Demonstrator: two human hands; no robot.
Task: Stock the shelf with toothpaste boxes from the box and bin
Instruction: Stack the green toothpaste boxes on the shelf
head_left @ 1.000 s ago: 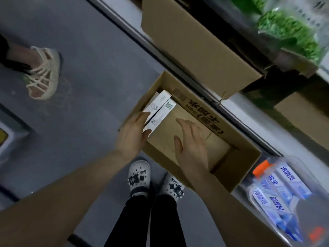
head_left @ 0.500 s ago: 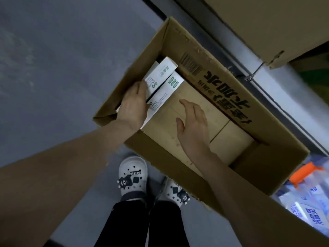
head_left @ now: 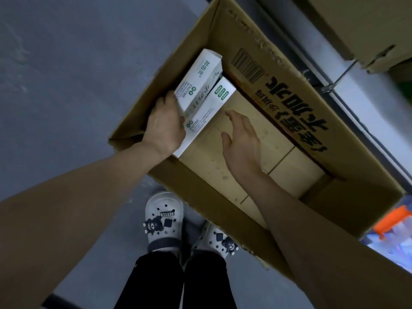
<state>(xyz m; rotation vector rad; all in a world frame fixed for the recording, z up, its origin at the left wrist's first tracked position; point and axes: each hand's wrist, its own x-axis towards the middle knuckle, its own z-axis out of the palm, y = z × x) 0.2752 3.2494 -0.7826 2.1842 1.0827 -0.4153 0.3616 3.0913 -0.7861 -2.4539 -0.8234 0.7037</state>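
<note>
Toothpaste box (head_left: 198, 83) now higher, tight in grip of left hand (head_left: 166, 128); right hand (head_left: 242, 141) slack

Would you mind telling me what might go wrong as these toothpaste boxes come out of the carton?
1. The left hand grips the upper toothpaste box only at its near end; it sits askew and could slip.
2. The lower toothpaste box lies against it and may tumble, since the right hand is open, touching neither.

brown cardboard box (head_left: 278, 70) with black print; white toothpaste boxes (head_left: 200, 85), green marks; white clogs (head_left: 163, 221).
</note>
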